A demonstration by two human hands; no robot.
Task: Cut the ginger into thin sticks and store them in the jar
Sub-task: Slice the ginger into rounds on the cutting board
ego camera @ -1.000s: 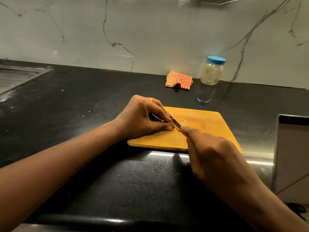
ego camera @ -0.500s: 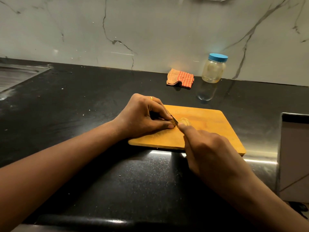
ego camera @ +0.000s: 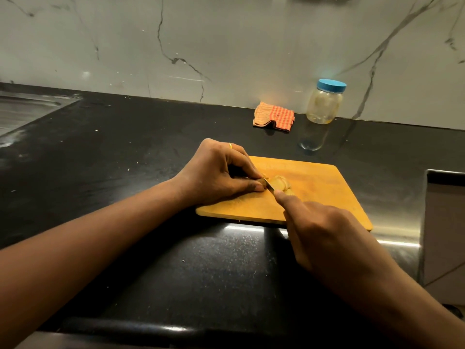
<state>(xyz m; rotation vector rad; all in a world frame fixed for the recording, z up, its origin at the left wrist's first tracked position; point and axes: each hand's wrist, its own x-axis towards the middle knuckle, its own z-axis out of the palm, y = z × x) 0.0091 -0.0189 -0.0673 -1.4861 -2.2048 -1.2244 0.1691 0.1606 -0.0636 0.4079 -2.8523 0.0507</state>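
On the black counter lies a wooden cutting board (ego camera: 322,187). My left hand (ego camera: 216,172) rests on its left part and pinches a piece of ginger, mostly hidden under the fingertips. Pale ginger slices (ego camera: 281,183) lie just right of those fingertips. My right hand (ego camera: 319,227) grips a knife (ego camera: 270,186), forefinger stretched along its back; only a short bit of blade shows between hand and ginger. The handle is hidden. A clear jar (ego camera: 324,107) with a blue lid stands shut by the wall, far right.
An orange checked cloth (ego camera: 274,117) lies by the wall left of the jar. A steel sink (ego camera: 25,109) is set into the counter at far left. A raised steel-edged block (ego camera: 445,222) stands right of the board. The marble wall closes the back.
The blade has slid back toward me a little, and more of the cut slices show to its right. My left hand keeps its place on the ginger.
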